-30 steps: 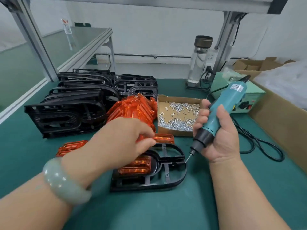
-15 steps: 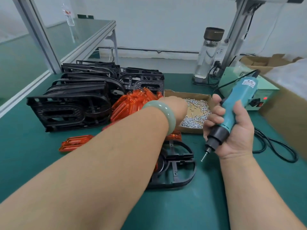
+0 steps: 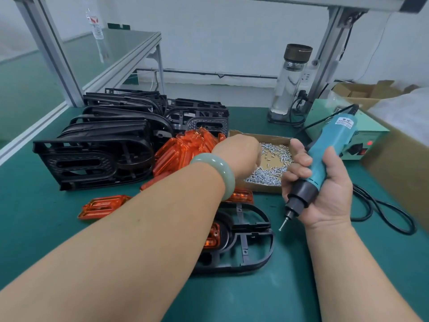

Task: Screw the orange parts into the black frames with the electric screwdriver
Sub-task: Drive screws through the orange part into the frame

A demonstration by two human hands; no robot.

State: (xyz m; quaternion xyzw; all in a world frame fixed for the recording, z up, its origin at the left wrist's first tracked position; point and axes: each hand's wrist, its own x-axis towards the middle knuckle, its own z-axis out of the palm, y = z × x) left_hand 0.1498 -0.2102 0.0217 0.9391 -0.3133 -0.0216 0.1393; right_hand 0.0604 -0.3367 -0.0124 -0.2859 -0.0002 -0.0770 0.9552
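Note:
A black frame (image 3: 255,252) lies flat on the green mat in front of me, with an orange part (image 3: 212,235) seated in its left side, half hidden by my forearm. My left hand (image 3: 236,154) reaches over the cardboard screw box (image 3: 262,136), fingers curled down into the silver screws (image 3: 271,173); what they hold is hidden. My right hand (image 3: 329,198) grips the teal electric screwdriver (image 3: 325,154), its bit pointing down-left just above the frame's right edge. Another orange part (image 3: 241,196) lies at the frame's far edge.
A stack of black frames (image 3: 104,147) stands at the left with a pile of orange parts (image 3: 185,147) beside it. One loose orange part (image 3: 102,205) lies on the mat. A green power unit (image 3: 362,135), a glass bottle (image 3: 290,84), a black cable (image 3: 383,212) and a large carton (image 3: 394,170) are on the right.
My left hand left the orange part in the frame and reached forward into the screw box. My right hand lifted the screwdriver slightly away from the frame.

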